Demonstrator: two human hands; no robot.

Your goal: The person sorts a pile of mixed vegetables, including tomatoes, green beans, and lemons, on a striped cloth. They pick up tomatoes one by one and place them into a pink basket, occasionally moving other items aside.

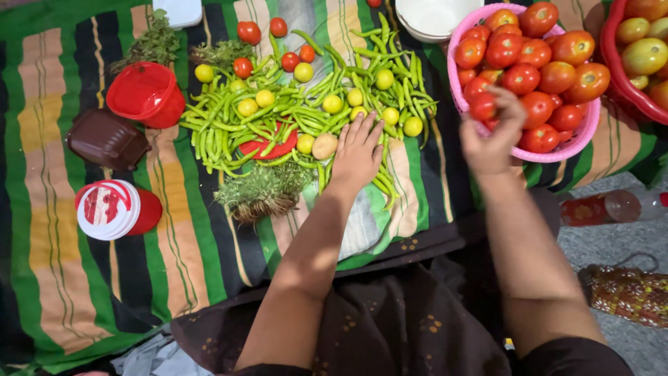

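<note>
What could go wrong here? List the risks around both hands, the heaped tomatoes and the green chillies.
1. The right hand grips a red tomato at the rim of the pink plastic basket; the heaped pile may shed tomatoes over the edge.
2. The left hand presses flat on the long green chillies; nearby round yellow-green limes could roll across the striped cloth.
</note>
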